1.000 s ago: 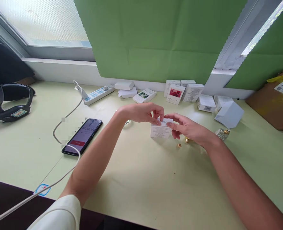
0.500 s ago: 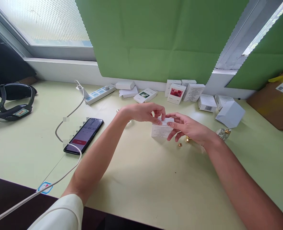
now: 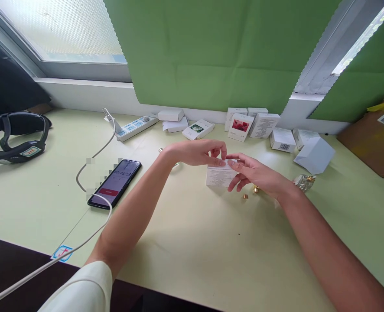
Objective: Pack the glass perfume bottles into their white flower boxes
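A small white printed carton [image 3: 220,177] stands upright on the table in front of me. My left hand [image 3: 200,152] reaches over its top from the left, with the thumb on the top edge and the fingers curled. From the right, my right hand [image 3: 252,170] grips the carton, thumb at the top corner and fingers spread down its right side. My hands partly hide the lid. A small gold cap-like piece [image 3: 245,196] lies just right of the carton. Another gold piece [image 3: 256,189] sits partly behind my right hand.
Several white cartons line the wall, including one with a red flower picture [image 3: 240,125]. A power strip [image 3: 136,128], a phone [image 3: 114,183], a white cable [image 3: 92,236] and a black headset [image 3: 14,138] occupy the left. A clear crinkled packet [image 3: 304,183] and brown cardboard box [image 3: 370,138] are right.
My left thumb has slid slightly right along the carton's top, covering more of the print there. The carton and my right hand stay nearly in place; the whole view has shifted a little.
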The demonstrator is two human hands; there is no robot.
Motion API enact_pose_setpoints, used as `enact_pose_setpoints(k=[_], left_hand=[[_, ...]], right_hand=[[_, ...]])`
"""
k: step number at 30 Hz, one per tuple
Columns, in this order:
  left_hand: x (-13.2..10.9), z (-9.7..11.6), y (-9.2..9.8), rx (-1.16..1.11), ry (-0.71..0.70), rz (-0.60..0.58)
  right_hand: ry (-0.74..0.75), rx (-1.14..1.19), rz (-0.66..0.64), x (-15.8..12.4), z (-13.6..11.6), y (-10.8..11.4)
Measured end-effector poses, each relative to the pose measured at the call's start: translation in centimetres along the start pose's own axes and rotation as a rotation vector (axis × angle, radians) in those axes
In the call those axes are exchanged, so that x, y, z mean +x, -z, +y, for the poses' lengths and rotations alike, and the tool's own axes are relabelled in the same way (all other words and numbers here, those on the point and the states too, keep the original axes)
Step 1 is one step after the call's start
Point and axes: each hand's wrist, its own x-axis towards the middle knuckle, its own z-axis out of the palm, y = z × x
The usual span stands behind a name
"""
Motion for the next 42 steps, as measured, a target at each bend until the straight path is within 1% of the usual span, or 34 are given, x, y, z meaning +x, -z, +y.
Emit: enact_pose_setpoints(k=[4, 14, 20, 29, 36, 42], left_hand=[[0.22, -0.34, -0.05, 0.005, 0.022, 0.005], [-0.28, -0.45, 0.42, -0.005, 0.064, -0.047], [-0.47, -0.54, 0.65, -0.021, 0.019, -0.077], [-0.26, -0.41, 0.48, -0.044, -0.019, -0.064], [-0.23, -0.47, 0.4, -0.039, 0.021, -0.046], [-0.45, 0.15, 0.44, 0.012, 0.073, -0.074]], right_hand=[[-0.021, 0.0, -0.017, 0.1, 0.07, -0.01], [-0.026, -0.016, -0.025, 0.11, 0.09, -0.03], [-0.011, -0.02, -0.028, 0.13, 0.24, 0.01], [0.009, -0.028, -0.02, 0.17, 0.41, -0.04], [0.004, -0.033, -0.007, 0.25, 0.43, -0.11], [0.015, -0.057, -0.019, 0.1, 0.25, -0.19]])
